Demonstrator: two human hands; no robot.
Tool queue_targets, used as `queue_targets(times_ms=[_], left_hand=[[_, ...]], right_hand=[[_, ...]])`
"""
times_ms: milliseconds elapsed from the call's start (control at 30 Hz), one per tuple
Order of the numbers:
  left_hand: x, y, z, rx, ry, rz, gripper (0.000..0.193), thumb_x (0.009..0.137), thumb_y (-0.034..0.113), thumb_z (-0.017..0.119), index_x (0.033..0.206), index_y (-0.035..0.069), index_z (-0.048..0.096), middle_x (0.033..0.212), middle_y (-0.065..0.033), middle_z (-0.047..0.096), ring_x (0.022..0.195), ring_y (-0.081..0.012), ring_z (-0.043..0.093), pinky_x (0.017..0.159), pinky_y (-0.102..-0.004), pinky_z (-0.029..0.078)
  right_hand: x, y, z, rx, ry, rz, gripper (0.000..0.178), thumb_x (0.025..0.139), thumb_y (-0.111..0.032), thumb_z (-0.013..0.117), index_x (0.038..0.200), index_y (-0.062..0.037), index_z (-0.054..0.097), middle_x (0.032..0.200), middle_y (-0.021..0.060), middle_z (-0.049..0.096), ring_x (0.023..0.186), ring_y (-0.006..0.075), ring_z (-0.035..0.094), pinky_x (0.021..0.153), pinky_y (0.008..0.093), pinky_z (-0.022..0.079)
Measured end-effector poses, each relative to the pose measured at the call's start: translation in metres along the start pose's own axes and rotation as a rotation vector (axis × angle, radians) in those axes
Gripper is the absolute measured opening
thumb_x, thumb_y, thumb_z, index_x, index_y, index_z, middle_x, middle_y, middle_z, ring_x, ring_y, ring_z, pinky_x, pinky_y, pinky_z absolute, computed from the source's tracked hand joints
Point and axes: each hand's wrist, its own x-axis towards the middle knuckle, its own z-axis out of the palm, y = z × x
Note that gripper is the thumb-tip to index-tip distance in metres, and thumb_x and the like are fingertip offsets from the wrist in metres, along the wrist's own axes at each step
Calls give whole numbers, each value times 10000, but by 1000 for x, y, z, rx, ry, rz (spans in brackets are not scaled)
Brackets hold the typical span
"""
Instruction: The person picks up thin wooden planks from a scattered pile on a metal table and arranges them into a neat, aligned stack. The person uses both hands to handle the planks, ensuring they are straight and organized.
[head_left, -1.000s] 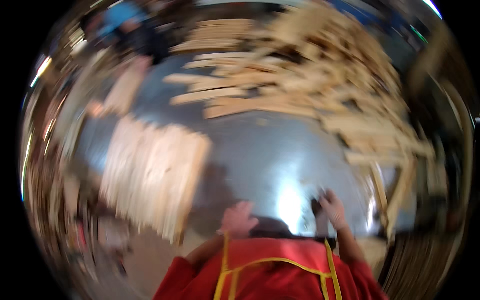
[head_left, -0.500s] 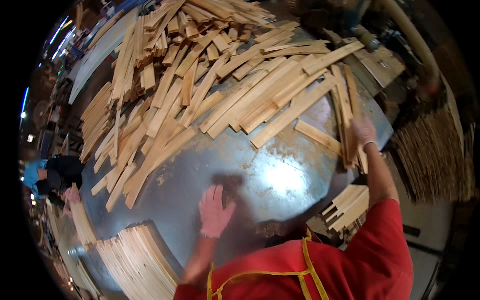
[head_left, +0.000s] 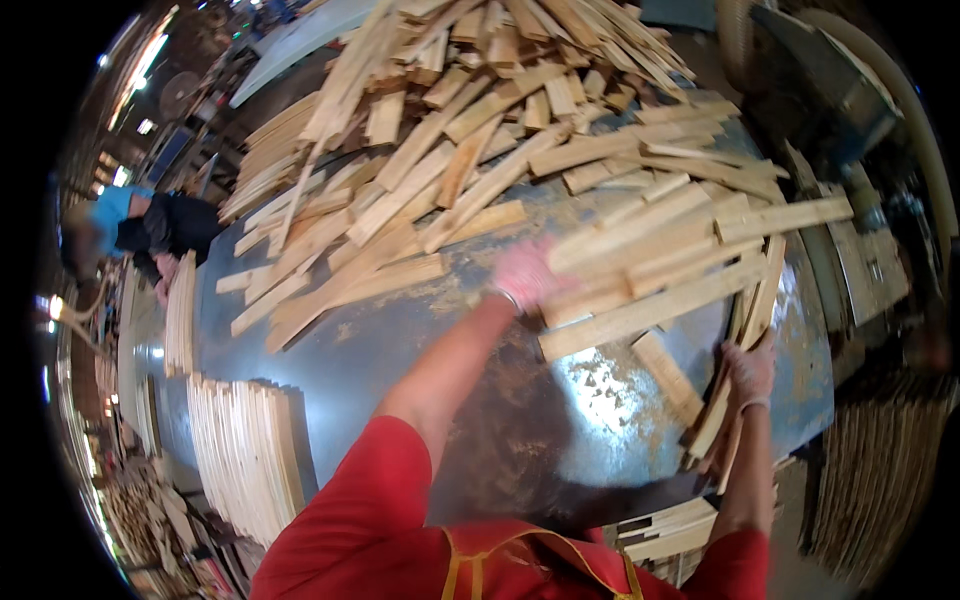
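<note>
My left hand (head_left: 528,275), in a pale pink glove, reaches to the near ends of a row of flat wooden strips (head_left: 670,245) in the middle of the metal table. Its fingers look stretched out against the strip ends, though motion blurs them somewhat. At the right side of the table, my gloved right hand (head_left: 750,370) is closed round a few long strips (head_left: 765,290) that run away from me. Between the hands lie a lone strip (head_left: 650,305), along the front of the row, and a short piece (head_left: 668,378).
A big heap of loose strips (head_left: 480,105) covers the far table (head_left: 390,385). Neat stacks (head_left: 240,445) stand at the left, near a co-worker in blue (head_left: 150,220). Machinery (head_left: 830,90) stands far right. A bundle of thin boards (head_left: 880,480) is beyond the right edge.
My left hand has moved forward and right, from over bare table to the row of strips. My right hand stays at the long strips. The view has swung leftward and shifted.
</note>
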Motion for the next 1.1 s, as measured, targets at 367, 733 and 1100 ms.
queue_targets(times_ms=[367, 733, 1100], left_hand=[[-215, -16, 53, -1231, -341, -185, 784, 824, 248, 890, 1497, 73, 530, 1266, -115, 700, 1168, -236, 641, 1023, -397, 529], [-439, -200, 7, -1162, -40, -321, 742, 845, 206, 834, 1520, 90, 549, 1322, -69, 698, 1187, -169, 627, 1052, -349, 500], [-618, -311, 46, -255, 337, -716, 498, 884, 294, 712, 1330, 79, 663, 1312, -134, 655, 1114, -365, 683, 978, -460, 538]], right_hand=[[-182, -57, 112, 1128, -235, 151, 954, 929, -34, 710, 1700, -87, 150, 1602, 173, 440, 1384, 314, 517, 1192, 449, 430], [-425, -151, 206, 1156, -713, 180, 818, 950, -42, 690, 1643, -134, 264, 1512, 135, 513, 1317, 310, 572, 1111, 488, 530], [-481, -164, 290, 703, -753, -76, 1009, 781, -182, 863, 1585, -21, 275, 1235, 165, 645, 1081, 276, 640, 930, 394, 552]])
